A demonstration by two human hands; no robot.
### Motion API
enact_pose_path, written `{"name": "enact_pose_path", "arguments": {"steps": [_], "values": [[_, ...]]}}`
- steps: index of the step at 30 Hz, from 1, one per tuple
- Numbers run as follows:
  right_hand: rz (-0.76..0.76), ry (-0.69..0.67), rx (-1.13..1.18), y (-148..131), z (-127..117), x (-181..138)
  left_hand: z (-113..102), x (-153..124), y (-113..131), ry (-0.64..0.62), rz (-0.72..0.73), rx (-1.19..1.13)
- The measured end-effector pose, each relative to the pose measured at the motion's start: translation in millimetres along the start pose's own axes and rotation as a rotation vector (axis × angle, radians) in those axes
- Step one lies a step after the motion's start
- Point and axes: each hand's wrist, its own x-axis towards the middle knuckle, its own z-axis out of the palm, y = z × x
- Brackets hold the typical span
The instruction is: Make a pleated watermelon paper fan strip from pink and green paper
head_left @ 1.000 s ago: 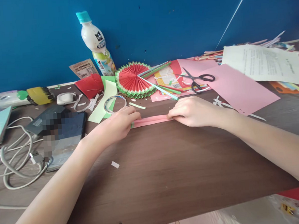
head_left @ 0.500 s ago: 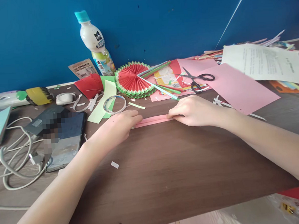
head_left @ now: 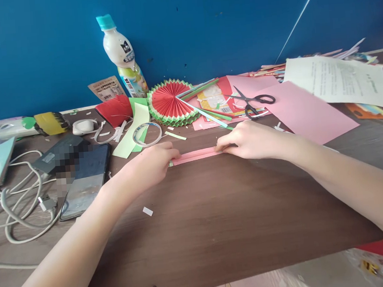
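Observation:
A narrow folded strip of pink paper (head_left: 197,155) lies across the brown desk between my hands. My left hand (head_left: 156,160) is closed on its left end, where a bit of green shows at the tip. At the right end my right hand (head_left: 239,142) pinches the strip between thumb and fingers. Just beyond the hands are a roll of tape (head_left: 160,132), a thin light-green paper strip (head_left: 175,136) and a round pleated red-and-green paper fan (head_left: 167,103).
Black scissors (head_left: 249,99) rest on paper at the back, beside a pink sheet (head_left: 313,108) and a printed page (head_left: 347,80). A bottle (head_left: 121,52) stands against the blue wall. On the left are a phone (head_left: 85,181) and white cables (head_left: 10,208).
My left hand has shifted slightly left and my right hand slightly right and up, baring a little more of the pink strip. Both hands keep their hold.

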Motion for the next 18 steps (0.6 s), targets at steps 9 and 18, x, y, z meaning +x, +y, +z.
{"name": "enact_pose_path", "arguments": {"steps": [9, 18], "values": [[0.022, 0.000, 0.159, 7.5, -2.5, 0.6, -3.2, 3.8, 4.0, 0.035, -0.066, -0.088], [-0.012, 0.067, 0.203, 9.4, 4.8, 4.0, 7.2, 10.4, -2.2, 0.097, -0.119, -0.327]]}}
